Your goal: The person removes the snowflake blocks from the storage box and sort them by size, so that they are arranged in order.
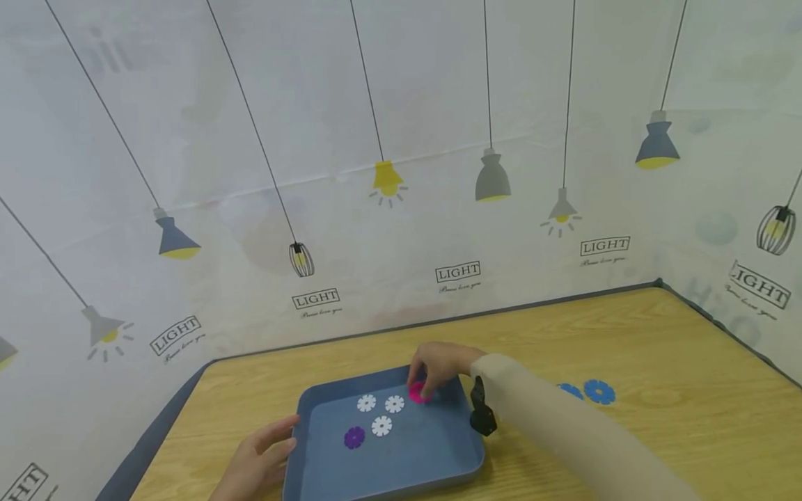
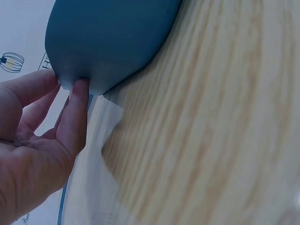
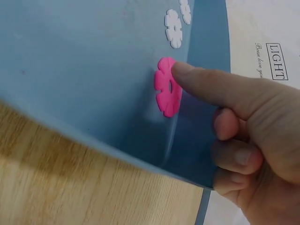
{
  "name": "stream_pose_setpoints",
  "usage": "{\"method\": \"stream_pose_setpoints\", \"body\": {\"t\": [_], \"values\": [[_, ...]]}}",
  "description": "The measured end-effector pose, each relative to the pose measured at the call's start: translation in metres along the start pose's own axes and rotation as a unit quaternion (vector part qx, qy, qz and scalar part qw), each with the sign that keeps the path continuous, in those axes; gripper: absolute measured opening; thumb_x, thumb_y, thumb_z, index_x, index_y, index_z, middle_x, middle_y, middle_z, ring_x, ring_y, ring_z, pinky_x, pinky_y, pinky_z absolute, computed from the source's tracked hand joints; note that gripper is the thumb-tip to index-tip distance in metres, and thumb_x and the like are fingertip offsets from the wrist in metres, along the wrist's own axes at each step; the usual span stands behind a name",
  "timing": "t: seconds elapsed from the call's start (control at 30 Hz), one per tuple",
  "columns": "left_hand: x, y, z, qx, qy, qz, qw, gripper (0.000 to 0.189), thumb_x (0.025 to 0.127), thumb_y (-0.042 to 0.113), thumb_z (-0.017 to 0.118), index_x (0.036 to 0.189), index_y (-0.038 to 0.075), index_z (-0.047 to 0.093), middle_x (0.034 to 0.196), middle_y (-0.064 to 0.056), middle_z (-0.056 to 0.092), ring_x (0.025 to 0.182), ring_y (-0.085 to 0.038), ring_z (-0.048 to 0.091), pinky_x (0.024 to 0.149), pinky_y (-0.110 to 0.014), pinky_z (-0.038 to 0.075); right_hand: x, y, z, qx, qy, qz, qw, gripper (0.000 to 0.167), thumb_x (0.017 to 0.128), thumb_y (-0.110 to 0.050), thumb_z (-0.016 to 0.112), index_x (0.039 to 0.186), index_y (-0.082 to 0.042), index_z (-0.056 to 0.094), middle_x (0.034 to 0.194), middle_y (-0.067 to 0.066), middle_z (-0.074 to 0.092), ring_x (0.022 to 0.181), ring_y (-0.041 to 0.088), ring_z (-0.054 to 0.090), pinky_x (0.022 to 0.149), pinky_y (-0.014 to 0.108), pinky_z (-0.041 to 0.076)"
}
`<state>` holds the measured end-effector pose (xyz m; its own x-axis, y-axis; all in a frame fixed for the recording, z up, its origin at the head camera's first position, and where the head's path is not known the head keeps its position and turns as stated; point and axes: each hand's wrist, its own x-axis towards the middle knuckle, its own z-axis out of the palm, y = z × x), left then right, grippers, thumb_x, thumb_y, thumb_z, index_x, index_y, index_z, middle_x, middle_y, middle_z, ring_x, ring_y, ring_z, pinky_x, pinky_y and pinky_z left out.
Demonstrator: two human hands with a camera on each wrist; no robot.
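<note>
A blue-grey tray (image 1: pixel 432 456) rests on the wooden table. Inside its far right corner, my right hand (image 1: pixel 440 363) pinches a pink notched plastic disc (image 3: pixel 165 98). The fingertip on the disc shows in the right wrist view, with other fingers curled. To the left lie white notched discs (image 1: pixel 381 426) of the same flower-like shape, three in all, and a purple disc (image 1: pixel 354 437). My left hand (image 1: pixel 258 456) touches the tray's left outer wall with fairly straight fingers and thumb. In the left wrist view, those fingertips meet the tray's edge (image 2: pixel 108 51).
Blue notched discs (image 1: pixel 599 392) lie on the table right of the tray, one partly hidden by my right sleeve (image 1: pixel 551 410). The wooden tabletop (image 1: pixel 532 334) runs back to a wall covering (image 1: pixel 401 229) printed with lamps. A black band is on the right wrist.
</note>
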<state>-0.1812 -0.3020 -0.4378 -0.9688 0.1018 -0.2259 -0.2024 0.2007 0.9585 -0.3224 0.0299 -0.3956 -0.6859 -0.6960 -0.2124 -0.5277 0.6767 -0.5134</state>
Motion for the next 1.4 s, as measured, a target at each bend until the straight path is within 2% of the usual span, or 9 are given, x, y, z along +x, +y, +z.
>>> {"method": "stream_pose_setpoints", "body": {"t": [0.4, 0.67, 0.9, 1.17, 1.4], "values": [[0.002, 0.002, 0.000, -0.005, -0.006, 0.002, 1.0000, 0.058, 0.092, 0.022, 0.057, 0.138, -0.004, 0.034, 0.134, -0.030, 0.036, 0.108, -0.030, 0.054, 0.085, -0.044, 0.049, 0.005, -0.002, 0.005, -0.055, 0.018, 0.045, 0.9973, 0.029, 0.069, -0.011, 0.080, 0.096, -0.020, 0.073, 0.090, -0.009, 0.061, 0.063, 0.007, 0.055, 0.056, 0.020, 0.048], [0.002, 0.001, 0.001, -0.007, -0.009, 0.015, 0.9998, 0.058, 0.092, 0.021, 0.057, 0.138, -0.006, 0.033, 0.132, -0.026, 0.040, 0.107, -0.027, 0.055, 0.086, -0.043, 0.049, 0.004, -0.003, 0.007, -0.094, 0.018, 0.034, 0.9948, 0.028, 0.070, -0.015, 0.080, 0.097, -0.020, 0.073, 0.092, -0.010, 0.062, 0.071, 0.006, 0.053, 0.063, 0.022, 0.048], [0.001, 0.001, 0.001, -0.011, -0.011, 0.016, 0.9997, 0.057, 0.093, 0.020, 0.056, 0.138, -0.006, 0.032, 0.132, -0.026, 0.040, 0.107, -0.026, 0.055, 0.086, -0.042, 0.050, 0.002, -0.004, 0.008, -0.095, 0.018, 0.042, 0.9945, 0.029, 0.070, -0.015, 0.080, 0.097, -0.020, 0.072, 0.089, -0.010, 0.061, 0.061, 0.006, 0.054, 0.054, 0.021, 0.047], [0.000, 0.000, 0.001, -0.011, -0.012, 0.015, 0.9998, 0.058, 0.093, 0.020, 0.055, 0.138, -0.006, 0.031, 0.134, -0.028, 0.037, 0.108, -0.027, 0.054, 0.086, -0.043, 0.049, 0.005, -0.004, 0.011, -0.104, 0.022, 0.053, 0.9929, 0.022, 0.066, -0.022, 0.083, 0.082, -0.022, 0.068, 0.079, -0.010, 0.056, 0.060, 0.008, 0.053, 0.053, 0.022, 0.046], [0.000, 0.000, 0.001, -0.010, -0.007, 0.006, 0.9999, 0.057, 0.093, 0.021, 0.056, 0.138, -0.005, 0.032, 0.135, -0.029, 0.035, 0.107, -0.028, 0.055, 0.085, -0.043, 0.050, 0.004, -0.003, 0.011, -0.088, 0.034, 0.045, 0.9945, 0.026, 0.064, -0.025, 0.084, 0.071, -0.021, 0.060, 0.073, -0.009, 0.055, 0.062, 0.009, 0.050, 0.054, 0.023, 0.043]]}}
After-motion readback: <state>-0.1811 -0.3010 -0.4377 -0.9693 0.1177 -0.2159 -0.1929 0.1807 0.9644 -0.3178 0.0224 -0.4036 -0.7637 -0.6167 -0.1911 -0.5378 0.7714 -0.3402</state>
